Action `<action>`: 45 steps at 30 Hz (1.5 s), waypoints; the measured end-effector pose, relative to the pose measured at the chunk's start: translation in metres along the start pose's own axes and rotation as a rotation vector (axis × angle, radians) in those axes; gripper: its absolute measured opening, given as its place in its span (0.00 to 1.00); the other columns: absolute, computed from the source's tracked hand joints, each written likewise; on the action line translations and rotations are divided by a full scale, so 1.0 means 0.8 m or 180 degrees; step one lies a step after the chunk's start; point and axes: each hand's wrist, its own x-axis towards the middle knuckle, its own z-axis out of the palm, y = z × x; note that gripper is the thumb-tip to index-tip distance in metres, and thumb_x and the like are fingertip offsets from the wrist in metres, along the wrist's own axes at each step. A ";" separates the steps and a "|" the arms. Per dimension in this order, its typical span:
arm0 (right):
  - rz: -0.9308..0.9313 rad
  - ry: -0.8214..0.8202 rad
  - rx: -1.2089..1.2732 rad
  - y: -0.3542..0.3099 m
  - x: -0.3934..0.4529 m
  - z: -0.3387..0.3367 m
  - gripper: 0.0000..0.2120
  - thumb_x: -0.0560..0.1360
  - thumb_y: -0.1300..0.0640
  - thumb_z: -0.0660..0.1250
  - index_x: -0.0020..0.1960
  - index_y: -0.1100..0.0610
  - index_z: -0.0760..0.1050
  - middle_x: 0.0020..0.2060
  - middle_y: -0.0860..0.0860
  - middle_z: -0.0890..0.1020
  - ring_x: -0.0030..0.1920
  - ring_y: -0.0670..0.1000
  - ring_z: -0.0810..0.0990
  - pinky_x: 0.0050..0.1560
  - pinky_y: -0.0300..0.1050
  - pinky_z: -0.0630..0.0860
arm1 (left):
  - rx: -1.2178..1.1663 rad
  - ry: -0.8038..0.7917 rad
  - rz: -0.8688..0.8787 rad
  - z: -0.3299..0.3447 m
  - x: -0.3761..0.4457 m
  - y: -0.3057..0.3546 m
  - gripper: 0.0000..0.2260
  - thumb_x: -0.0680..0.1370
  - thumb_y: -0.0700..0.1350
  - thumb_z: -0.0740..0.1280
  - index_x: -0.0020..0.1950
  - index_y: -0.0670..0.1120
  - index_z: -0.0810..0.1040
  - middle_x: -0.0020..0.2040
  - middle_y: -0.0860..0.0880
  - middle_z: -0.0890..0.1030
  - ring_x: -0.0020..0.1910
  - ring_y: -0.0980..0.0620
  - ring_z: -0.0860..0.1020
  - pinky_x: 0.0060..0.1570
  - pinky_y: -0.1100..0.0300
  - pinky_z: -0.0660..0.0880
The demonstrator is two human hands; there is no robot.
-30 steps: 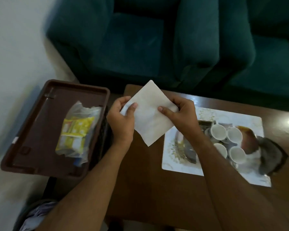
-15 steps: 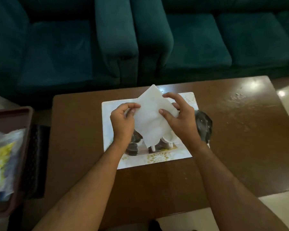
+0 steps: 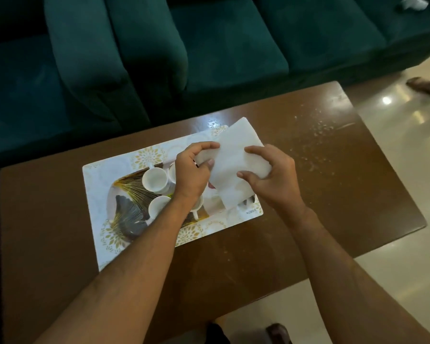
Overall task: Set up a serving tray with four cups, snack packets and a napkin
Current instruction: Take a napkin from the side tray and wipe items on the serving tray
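Napkin point(image 3: 233, 161) first: you have the white paper napkin pinched between both hands, held above the right end of the serving tray point(image 3: 94, 184). Your left hand point(image 3: 193, 171) is curled, thumb and fingertips closed on the napkin's left edge. Your right hand point(image 3: 271, 175) is half closed, thumb underneath near the lower middle and fingers draped over the right side, gripping it. The napkin looks folded, roughly rectangular and tilted, one corner pointing away from you toward the sofa point(image 3: 209, 45) and the lower corner hanging over the tray's near right part. The tray is a white rectangle with gold floral print and a dark fan-like pattern, lying at an angle on the brown desk point(image 3: 333, 194). White cups point(image 3: 155, 180) stand in a cluster on it, just left of and partly under your left wrist; how many you cannot tell, since your arm covers some. Pale specks are scattered on the desk to your right.
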 end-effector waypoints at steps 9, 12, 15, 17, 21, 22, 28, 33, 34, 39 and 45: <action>-0.0166 0.0020 -0.0640 0.029 -0.004 -0.028 0.27 0.70 0.70 0.76 0.68 0.60 0.77 0.57 0.54 0.80 0.53 0.50 0.79 0.54 0.38 0.74 | 0.0250 -0.0069 0.0077 0.052 0.028 0.004 0.23 0.73 0.22 0.66 0.52 0.49 0.85 0.54 0.53 0.83 0.59 0.52 0.81 0.52 0.68 0.80; -0.0302 0.0023 -0.0711 0.032 -0.006 -0.033 0.28 0.70 0.71 0.74 0.69 0.61 0.76 0.57 0.55 0.80 0.51 0.55 0.81 0.50 0.46 0.82 | 0.0418 -0.0033 0.0204 0.065 0.039 0.005 0.21 0.73 0.23 0.68 0.48 0.50 0.85 0.51 0.54 0.83 0.57 0.51 0.81 0.55 0.63 0.82; -0.0390 0.0024 -0.0814 0.033 -0.006 -0.035 0.27 0.71 0.71 0.73 0.69 0.62 0.76 0.57 0.56 0.80 0.49 0.58 0.83 0.47 0.55 0.85 | 0.0600 -0.0001 0.0232 0.072 0.044 0.002 0.19 0.74 0.25 0.68 0.47 0.49 0.86 0.50 0.53 0.84 0.54 0.54 0.80 0.53 0.70 0.78; -0.0414 0.0003 -0.0872 0.034 -0.006 -0.035 0.27 0.71 0.71 0.72 0.69 0.63 0.76 0.58 0.58 0.80 0.48 0.60 0.83 0.45 0.57 0.85 | 0.0643 0.0019 0.0217 0.076 0.044 0.002 0.18 0.74 0.25 0.68 0.48 0.47 0.87 0.51 0.51 0.85 0.54 0.53 0.80 0.52 0.71 0.76; -0.0476 0.0049 -0.0915 0.036 -0.008 -0.035 0.27 0.72 0.70 0.73 0.70 0.63 0.75 0.58 0.59 0.80 0.50 0.60 0.84 0.47 0.56 0.86 | 0.0610 0.0072 0.0217 0.082 0.042 0.011 0.17 0.75 0.25 0.66 0.50 0.43 0.88 0.55 0.46 0.86 0.57 0.50 0.81 0.51 0.73 0.75; -0.0480 0.0081 -0.0928 0.036 -0.007 -0.035 0.27 0.72 0.70 0.73 0.71 0.63 0.75 0.58 0.59 0.80 0.50 0.60 0.83 0.48 0.56 0.86 | 0.0619 0.0069 0.0257 0.083 0.042 0.014 0.17 0.75 0.25 0.66 0.51 0.43 0.88 0.55 0.46 0.86 0.58 0.50 0.81 0.52 0.72 0.75; -0.0462 0.0079 -0.1051 0.033 -0.007 -0.038 0.28 0.72 0.68 0.73 0.71 0.63 0.75 0.59 0.60 0.79 0.52 0.64 0.83 0.46 0.59 0.86 | 0.0605 0.0044 0.0293 0.093 0.042 0.020 0.14 0.77 0.26 0.67 0.53 0.41 0.87 0.55 0.45 0.86 0.58 0.48 0.82 0.55 0.66 0.80; -0.0500 -0.0032 -0.1058 0.032 -0.013 -0.036 0.28 0.71 0.70 0.72 0.70 0.63 0.75 0.58 0.60 0.80 0.47 0.64 0.83 0.41 0.58 0.84 | 0.0577 0.0021 0.0221 0.093 0.039 0.011 0.14 0.74 0.24 0.67 0.50 0.41 0.82 0.49 0.48 0.84 0.51 0.51 0.82 0.49 0.70 0.78; -0.0510 -0.0065 -0.1068 0.032 -0.014 -0.035 0.28 0.71 0.70 0.72 0.70 0.63 0.75 0.58 0.60 0.80 0.46 0.64 0.83 0.40 0.57 0.84 | 0.0531 0.0026 0.0208 0.093 0.039 0.009 0.15 0.74 0.23 0.67 0.51 0.42 0.80 0.47 0.49 0.82 0.48 0.53 0.81 0.47 0.72 0.77; -0.0530 -0.0292 -0.1138 0.025 -0.018 -0.026 0.28 0.69 0.71 0.71 0.69 0.64 0.76 0.58 0.60 0.81 0.40 0.63 0.82 0.37 0.51 0.80 | 0.0755 -0.0044 -0.0002 0.090 0.044 -0.006 0.15 0.75 0.27 0.69 0.58 0.42 0.80 0.44 0.50 0.81 0.43 0.55 0.79 0.38 0.72 0.75; -0.0410 -0.0432 -0.1212 0.025 -0.021 -0.015 0.28 0.69 0.71 0.73 0.69 0.64 0.77 0.57 0.61 0.82 0.42 0.64 0.84 0.39 0.51 0.81 | 0.1419 -0.0173 0.0164 0.084 0.049 -0.018 0.08 0.75 0.30 0.70 0.46 0.43 0.85 0.42 0.51 0.84 0.45 0.52 0.81 0.40 0.72 0.73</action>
